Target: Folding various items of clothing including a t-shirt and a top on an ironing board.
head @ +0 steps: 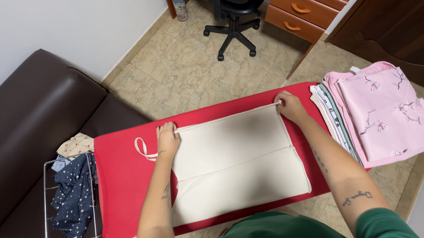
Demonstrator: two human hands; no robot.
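Note:
A cream cloth [237, 155], folded flat, lies on a red ironing board [120, 197]. My left hand [167, 139] pinches its far left corner, where a thin cream strap [144, 149] loops out onto the red cover. At the far right corner my right hand [289, 105] grips the cloth's top edge. The edge runs taut between both hands.
A stack of folded clothes topped by a pink floral piece [384, 111] rests on the board's right end. A wire basket [48, 204] with dark dotted cloth [76, 199] sits on a brown sofa [24, 128] at left. An office chair [229, 7] and wooden desk [300, 5] stand beyond.

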